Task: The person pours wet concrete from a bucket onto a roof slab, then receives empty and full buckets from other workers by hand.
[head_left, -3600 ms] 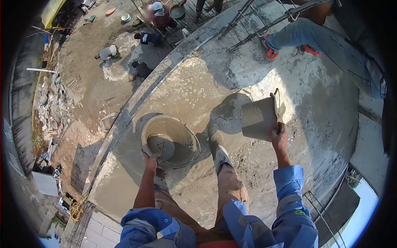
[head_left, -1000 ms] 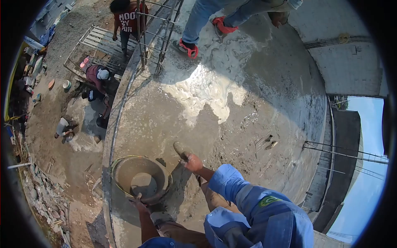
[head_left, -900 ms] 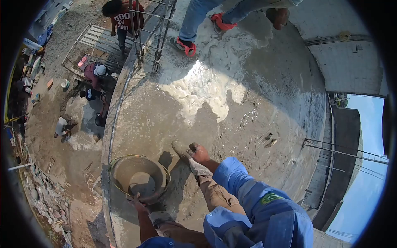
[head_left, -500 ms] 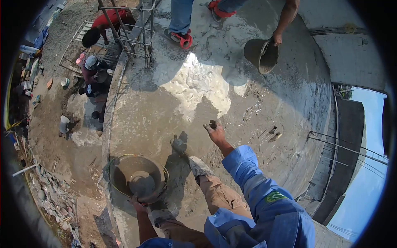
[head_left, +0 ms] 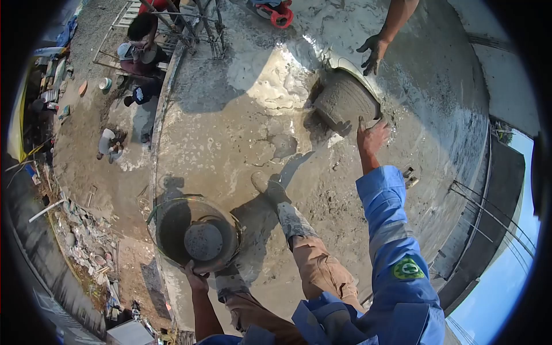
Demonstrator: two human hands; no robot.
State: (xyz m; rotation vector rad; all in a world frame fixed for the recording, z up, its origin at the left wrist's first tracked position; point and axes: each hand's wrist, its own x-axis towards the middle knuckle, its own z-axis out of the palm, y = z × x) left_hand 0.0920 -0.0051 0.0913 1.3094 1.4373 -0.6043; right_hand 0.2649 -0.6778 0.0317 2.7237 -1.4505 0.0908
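Observation:
My left hand [head_left: 197, 277] grips the near rim of a dark bucket [head_left: 225, 233], whose open mouth faces up and shows grey material at its bottom. Out to the right, my right hand [head_left: 374, 138] has its fingers at the lower edge of a second, mud-coated bucket [head_left: 348, 102]. That bucket lies tilted over the wet grey concrete [head_left: 198, 138]. Just above it is a co-worker's hand [head_left: 375, 53], fingers spread and apart from the bucket.
Upright metal bars [head_left: 213, 29] stand at the slab's upper left. A raised edge [head_left: 156, 144] runs down its left side, with several people working lower down beyond it. A co-worker's red shoe [head_left: 282, 15] is at the top. Small pieces [head_left: 410, 178] lie on the right.
My right hand has moved right and up to the second bucket. The co-worker's hand has let go of that bucket, which is now tipped and nearer the middle. My view has shifted.

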